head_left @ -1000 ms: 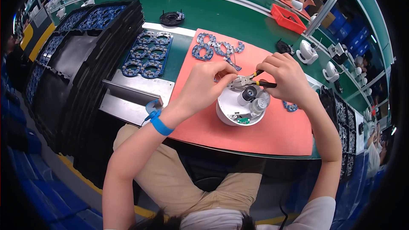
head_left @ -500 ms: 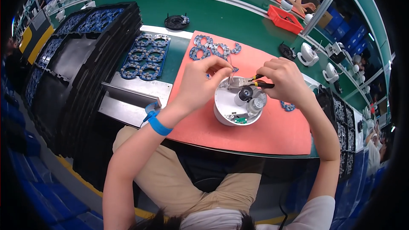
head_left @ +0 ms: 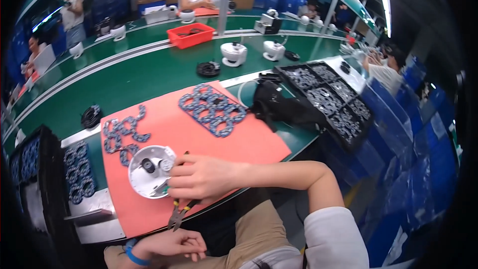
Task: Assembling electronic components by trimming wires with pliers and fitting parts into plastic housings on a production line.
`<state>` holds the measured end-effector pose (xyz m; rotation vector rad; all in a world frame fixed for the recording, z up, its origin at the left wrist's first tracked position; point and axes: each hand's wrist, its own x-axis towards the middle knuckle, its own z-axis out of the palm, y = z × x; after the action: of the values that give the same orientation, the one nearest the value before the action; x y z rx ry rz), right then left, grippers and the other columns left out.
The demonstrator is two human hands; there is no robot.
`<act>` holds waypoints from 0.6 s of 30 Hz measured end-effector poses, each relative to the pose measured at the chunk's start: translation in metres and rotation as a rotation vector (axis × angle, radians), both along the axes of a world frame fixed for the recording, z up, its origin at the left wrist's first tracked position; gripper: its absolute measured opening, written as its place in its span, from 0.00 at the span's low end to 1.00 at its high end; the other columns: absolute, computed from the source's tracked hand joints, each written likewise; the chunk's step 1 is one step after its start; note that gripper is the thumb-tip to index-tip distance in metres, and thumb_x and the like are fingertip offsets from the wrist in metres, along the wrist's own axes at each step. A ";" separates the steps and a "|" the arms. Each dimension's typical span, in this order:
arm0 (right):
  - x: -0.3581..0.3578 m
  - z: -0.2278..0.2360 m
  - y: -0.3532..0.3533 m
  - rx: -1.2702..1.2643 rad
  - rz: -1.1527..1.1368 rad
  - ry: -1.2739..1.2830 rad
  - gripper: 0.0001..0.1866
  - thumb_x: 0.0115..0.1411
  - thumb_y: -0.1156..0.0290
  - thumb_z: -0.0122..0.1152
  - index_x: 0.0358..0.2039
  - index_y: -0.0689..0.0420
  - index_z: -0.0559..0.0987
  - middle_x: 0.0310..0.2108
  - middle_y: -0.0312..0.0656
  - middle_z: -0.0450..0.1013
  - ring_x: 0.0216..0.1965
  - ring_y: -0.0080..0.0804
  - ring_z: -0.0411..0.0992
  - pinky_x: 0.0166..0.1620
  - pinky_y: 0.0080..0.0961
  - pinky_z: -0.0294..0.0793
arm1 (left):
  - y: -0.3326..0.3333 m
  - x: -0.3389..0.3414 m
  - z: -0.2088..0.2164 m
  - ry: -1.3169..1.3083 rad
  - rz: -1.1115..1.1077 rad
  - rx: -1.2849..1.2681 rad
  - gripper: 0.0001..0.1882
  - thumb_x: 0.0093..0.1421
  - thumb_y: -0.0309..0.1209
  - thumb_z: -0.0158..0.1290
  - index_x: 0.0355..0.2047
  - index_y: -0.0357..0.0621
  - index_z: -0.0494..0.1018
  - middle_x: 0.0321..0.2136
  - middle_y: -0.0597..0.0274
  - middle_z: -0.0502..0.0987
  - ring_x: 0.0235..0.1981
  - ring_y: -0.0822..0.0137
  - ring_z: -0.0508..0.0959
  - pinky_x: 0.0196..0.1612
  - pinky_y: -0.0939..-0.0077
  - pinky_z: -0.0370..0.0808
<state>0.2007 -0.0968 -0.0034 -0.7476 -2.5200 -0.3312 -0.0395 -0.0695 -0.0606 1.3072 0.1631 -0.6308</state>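
One pair of pliers is sitting clamped in your right hand; at its seven o'clock your left hand is curling (can't tell its grip), at nine the white housing is resting.

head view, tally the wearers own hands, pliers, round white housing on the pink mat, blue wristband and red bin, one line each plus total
Own hands: 2 (left hand, right hand)
Pliers: 1
Round white housing: 1
Blue wristband: 1
Red bin: 1
Total: 6
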 end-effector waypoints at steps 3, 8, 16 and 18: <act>-0.005 -0.008 0.006 0.097 -0.015 -0.010 0.11 0.51 0.66 0.58 0.35 0.55 0.73 0.30 0.33 0.66 0.37 0.29 0.69 0.48 0.31 0.69 | -0.026 0.011 -0.053 0.158 0.441 -0.030 0.09 0.67 0.27 0.46 0.43 0.35 0.70 0.41 0.53 0.80 0.36 0.68 0.81 0.39 0.84 0.75; -0.017 -0.021 0.004 0.218 -0.106 0.046 0.08 0.50 0.68 0.57 0.32 0.55 0.73 0.28 0.34 0.66 0.36 0.29 0.67 0.48 0.32 0.68 | -0.022 0.013 -0.128 0.176 1.319 -0.549 0.10 0.65 0.35 0.50 0.43 0.45 0.73 0.40 0.59 0.78 0.39 0.64 0.78 0.45 0.69 0.75; -0.003 -0.017 0.012 0.062 -0.104 0.011 0.10 0.53 0.66 0.56 0.36 0.53 0.72 0.35 0.40 0.67 0.43 0.38 0.67 0.50 0.43 0.66 | -0.026 0.000 -0.128 0.265 1.175 -0.243 0.12 0.66 0.39 0.47 0.43 0.48 0.72 0.40 0.60 0.77 0.40 0.64 0.77 0.42 0.72 0.69; 0.009 -0.014 0.019 0.134 -0.199 0.002 0.10 0.52 0.66 0.56 0.37 0.51 0.74 0.34 0.37 0.68 0.42 0.35 0.68 0.46 0.39 0.67 | -0.035 0.013 -0.109 0.317 1.108 -0.071 0.14 0.67 0.39 0.46 0.44 0.44 0.72 0.40 0.59 0.77 0.41 0.63 0.77 0.43 0.71 0.69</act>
<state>0.2092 -0.0783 -0.0178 -0.9450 -2.3983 -0.5609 -0.0267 -0.1040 -0.1695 0.8487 1.0291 0.1225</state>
